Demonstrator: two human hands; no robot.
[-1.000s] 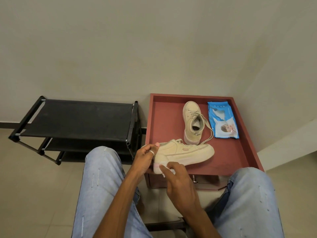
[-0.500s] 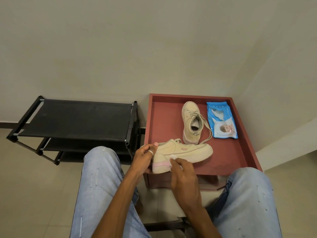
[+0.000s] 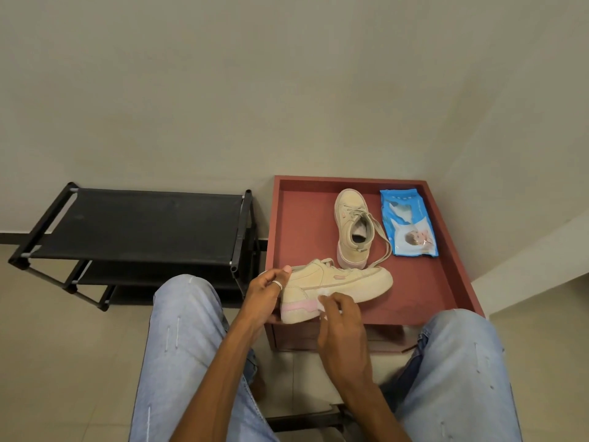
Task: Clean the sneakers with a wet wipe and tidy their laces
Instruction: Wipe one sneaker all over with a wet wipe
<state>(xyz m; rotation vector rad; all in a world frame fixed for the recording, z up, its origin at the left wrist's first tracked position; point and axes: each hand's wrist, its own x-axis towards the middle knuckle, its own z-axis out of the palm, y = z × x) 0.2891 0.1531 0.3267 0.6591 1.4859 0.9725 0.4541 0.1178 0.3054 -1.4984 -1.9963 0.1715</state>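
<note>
Two grips: left hand (image 3: 266, 293) clasps sneaker (image 3: 342, 280) heel, right hand (image 3: 345, 330) pinches wipe (image 3: 322, 302); hard strokes may twist it free (heel overhangs table (image 3: 302, 224)).

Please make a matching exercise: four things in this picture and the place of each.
1 near sneaker
2 far sneaker
3 blue wipes pack
4 black shoe rack

A on the floor, left of the red table
B in the left hand's grip, wet wipe against it
C flat by the table's right rim
D upright mid-table, laces loose

Pairs: 1-B, 2-D, 3-C, 4-A
</note>
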